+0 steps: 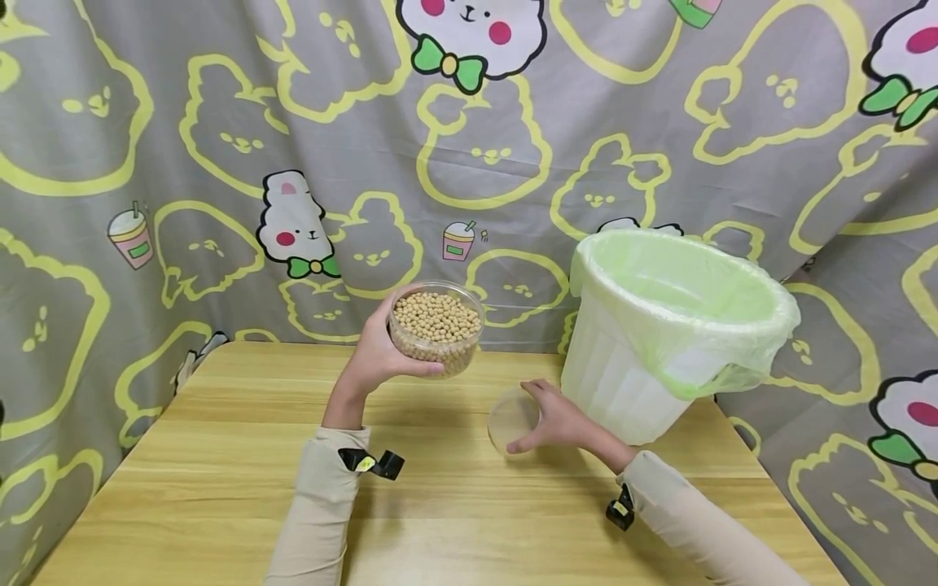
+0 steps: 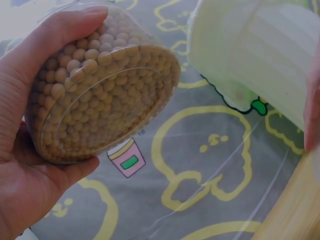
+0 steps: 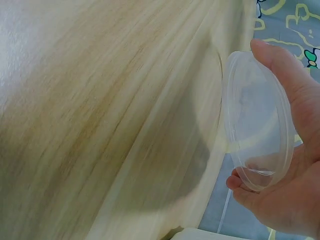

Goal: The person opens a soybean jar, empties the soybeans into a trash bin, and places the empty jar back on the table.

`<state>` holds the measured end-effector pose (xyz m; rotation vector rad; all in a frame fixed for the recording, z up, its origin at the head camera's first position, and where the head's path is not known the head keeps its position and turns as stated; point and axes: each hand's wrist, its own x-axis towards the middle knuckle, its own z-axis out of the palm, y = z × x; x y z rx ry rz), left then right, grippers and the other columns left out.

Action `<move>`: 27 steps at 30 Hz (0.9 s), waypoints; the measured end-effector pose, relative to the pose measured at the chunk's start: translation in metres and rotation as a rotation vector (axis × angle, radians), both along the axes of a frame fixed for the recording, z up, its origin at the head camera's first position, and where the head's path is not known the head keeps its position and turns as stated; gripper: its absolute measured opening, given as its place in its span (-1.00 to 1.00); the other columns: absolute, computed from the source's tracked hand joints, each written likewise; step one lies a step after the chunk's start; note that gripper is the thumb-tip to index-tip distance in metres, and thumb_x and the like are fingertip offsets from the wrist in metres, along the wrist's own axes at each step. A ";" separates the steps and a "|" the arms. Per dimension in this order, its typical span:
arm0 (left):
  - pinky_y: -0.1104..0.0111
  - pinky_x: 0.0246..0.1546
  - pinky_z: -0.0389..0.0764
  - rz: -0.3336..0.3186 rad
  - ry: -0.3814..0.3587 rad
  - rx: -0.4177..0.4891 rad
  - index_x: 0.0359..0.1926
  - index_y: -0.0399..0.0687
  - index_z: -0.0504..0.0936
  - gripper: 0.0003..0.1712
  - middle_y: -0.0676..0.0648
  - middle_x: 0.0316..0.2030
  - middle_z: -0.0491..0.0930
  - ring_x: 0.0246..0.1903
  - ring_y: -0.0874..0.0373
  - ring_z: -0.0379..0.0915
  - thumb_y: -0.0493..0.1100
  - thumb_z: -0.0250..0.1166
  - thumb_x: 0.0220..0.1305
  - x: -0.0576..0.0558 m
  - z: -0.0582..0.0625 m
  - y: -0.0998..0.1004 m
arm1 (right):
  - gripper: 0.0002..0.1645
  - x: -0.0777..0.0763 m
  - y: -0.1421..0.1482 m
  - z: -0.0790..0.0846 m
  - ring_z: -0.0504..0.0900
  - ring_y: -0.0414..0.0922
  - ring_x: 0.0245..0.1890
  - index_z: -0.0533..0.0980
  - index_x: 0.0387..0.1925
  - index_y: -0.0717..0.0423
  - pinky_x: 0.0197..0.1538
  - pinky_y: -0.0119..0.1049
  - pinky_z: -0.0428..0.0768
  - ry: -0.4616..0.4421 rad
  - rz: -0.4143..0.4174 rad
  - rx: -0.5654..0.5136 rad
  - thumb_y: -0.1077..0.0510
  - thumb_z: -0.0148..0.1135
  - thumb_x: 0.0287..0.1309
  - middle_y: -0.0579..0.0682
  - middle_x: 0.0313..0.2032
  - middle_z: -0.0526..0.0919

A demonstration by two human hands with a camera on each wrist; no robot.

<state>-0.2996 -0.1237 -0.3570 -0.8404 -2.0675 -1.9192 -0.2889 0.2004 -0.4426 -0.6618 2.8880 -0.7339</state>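
In the head view my left hand (image 1: 379, 352) grips a round clear plastic tub (image 1: 437, 358) around its side, raised above the table and without a lid. Pale round beads or beans (image 1: 437, 316) fill it nearly to the rim. From below, the left wrist view shows the tub's underside (image 2: 110, 100) tilted, with thumb and fingers wrapped on either side. Lower and to the right, my right hand (image 1: 560, 417) holds a clear round lid (image 1: 510, 422) by its edge. The right wrist view has this lid (image 3: 257, 120) standing on edge between thumb and fingers, just above the wood.
A white bin (image 1: 619, 366) with a pale green bag (image 1: 689, 285) over its rim stands at the back right, close behind my right hand. The wooden table (image 1: 220, 456) ends against a grey patterned curtain (image 1: 220, 122). Black bands sit on both wrists.
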 end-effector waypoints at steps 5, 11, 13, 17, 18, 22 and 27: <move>0.15 0.32 0.52 0.000 -0.007 -0.007 0.48 0.12 0.30 0.32 -0.10 0.36 0.35 0.31 -0.02 0.36 -0.42 0.73 -0.39 0.000 0.000 0.001 | 0.47 0.000 0.002 -0.003 0.45 0.35 0.29 0.24 0.42 0.49 0.31 0.24 0.49 -0.001 0.006 0.001 -0.24 0.72 -0.41 0.45 0.33 0.37; 0.12 0.32 0.51 -0.006 -0.005 -0.010 0.48 0.14 0.30 0.32 -0.08 0.36 0.36 0.32 -0.01 0.36 -0.42 0.73 -0.38 -0.001 -0.001 0.001 | 0.50 -0.001 0.003 -0.008 0.49 0.27 0.24 0.23 0.40 0.53 0.31 0.16 0.52 0.007 0.025 0.023 -0.23 0.75 -0.45 0.43 0.27 0.43; 0.12 0.32 0.51 -0.007 -0.003 -0.012 0.48 0.14 0.30 0.32 -0.07 0.36 0.36 0.31 0.00 0.36 -0.41 0.73 -0.38 -0.002 -0.002 0.001 | 0.49 -0.001 0.003 -0.009 0.50 0.26 0.23 0.23 0.39 0.55 0.30 0.15 0.53 0.007 0.031 0.022 -0.22 0.75 -0.45 0.43 0.27 0.44; 0.14 0.31 0.51 -0.007 -0.001 -0.015 0.48 0.13 0.30 0.32 -0.08 0.36 0.36 0.31 0.00 0.37 -0.40 0.74 -0.38 -0.001 -0.002 0.001 | 0.49 -0.003 0.003 -0.011 0.50 0.27 0.24 0.23 0.39 0.56 0.30 0.16 0.53 0.001 0.041 0.021 -0.22 0.75 -0.44 0.44 0.26 0.45; 0.14 0.31 0.52 -0.007 -0.001 -0.015 0.48 0.13 0.30 0.32 -0.08 0.36 0.37 0.31 0.00 0.37 -0.40 0.74 -0.38 -0.001 -0.002 0.001 | 0.49 -0.003 0.003 -0.012 0.50 0.27 0.24 0.22 0.39 0.56 0.30 0.15 0.53 -0.002 0.043 0.023 -0.22 0.75 -0.43 0.44 0.26 0.45; 0.16 0.31 0.52 -0.005 -0.001 -0.010 0.48 0.11 0.30 0.32 -0.09 0.35 0.37 0.30 0.00 0.37 -0.39 0.74 -0.39 0.000 0.000 0.000 | 0.49 -0.005 0.003 -0.013 0.50 0.26 0.24 0.21 0.40 0.55 0.31 0.14 0.53 -0.014 0.047 0.032 -0.22 0.75 -0.41 0.43 0.26 0.45; 0.17 0.31 0.51 0.006 -0.007 -0.009 0.48 0.10 0.30 0.33 -0.09 0.35 0.37 0.30 0.00 0.37 -0.41 0.73 -0.40 -0.001 -0.001 0.001 | 0.50 -0.005 0.002 -0.016 0.49 0.28 0.26 0.20 0.41 0.55 0.34 0.16 0.51 -0.034 0.046 0.030 -0.21 0.76 -0.41 0.44 0.29 0.43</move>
